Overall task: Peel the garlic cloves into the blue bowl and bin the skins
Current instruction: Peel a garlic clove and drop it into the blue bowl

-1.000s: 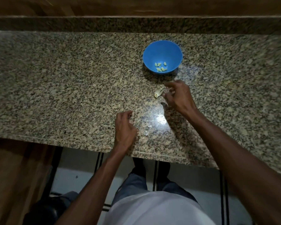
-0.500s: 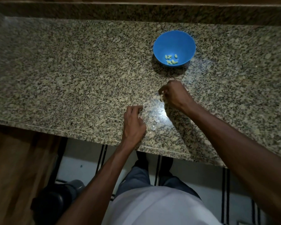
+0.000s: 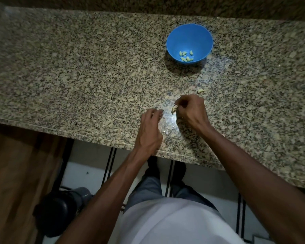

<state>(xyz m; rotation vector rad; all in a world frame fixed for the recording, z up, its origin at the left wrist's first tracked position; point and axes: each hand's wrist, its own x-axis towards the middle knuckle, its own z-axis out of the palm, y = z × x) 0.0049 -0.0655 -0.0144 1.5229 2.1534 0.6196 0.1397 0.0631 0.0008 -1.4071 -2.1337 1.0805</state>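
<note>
The bowl (image 3: 189, 43) stands on the surface (image 3: 77, 67) toward the back, right of centre, with peeled cloves (image 3: 186, 56) lying in its bottom. Nearer the front edge, the right hand (image 3: 192, 111) is over the surface, a garlic piece (image 3: 174, 109) at its fingertips, and the left hand (image 3: 149, 132) is just beside it to the left — the two apart. One loose bit (image 3: 200, 91) lies on the surface between the right hand and the bowl. A bin (image 3: 60, 210) sits on the floor below, left of the person's legs.

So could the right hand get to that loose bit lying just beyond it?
Probably yes: the loose bit lies on bare counter just past the right hand, nothing between, though its fingers already pinch a clove.
</note>
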